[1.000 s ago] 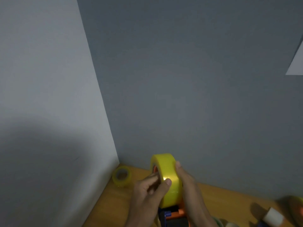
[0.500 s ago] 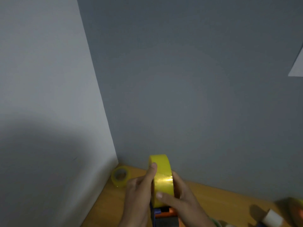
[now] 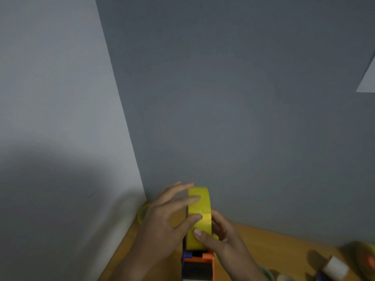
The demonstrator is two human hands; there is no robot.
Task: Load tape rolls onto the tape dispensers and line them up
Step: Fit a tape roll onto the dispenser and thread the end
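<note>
A yellow tape roll (image 3: 199, 207) stands on edge on an orange, blue and black tape dispenser (image 3: 197, 262) at the bottom centre. My left hand (image 3: 166, 218) lies against the roll's left face, fingers spread and straight, thumb on the roll's outer band. My right hand (image 3: 221, 240) grips the roll from the right, thumb pressed on the band and fingers curled behind it. A second yellow roll (image 3: 141, 214) sits in the wall corner, mostly hidden by my left hand.
The wooden table (image 3: 274, 246) runs along a grey wall, with a lighter wall on the left. At the bottom right lie a white roll (image 3: 334, 267), a blurred yellow-orange object (image 3: 363, 258) and round items at the frame edge (image 3: 269, 275).
My left hand's fingers have spread out flat along the roll's left face. My right thumb has slid down onto the band. The roll sits a little lower on the dispenser.
</note>
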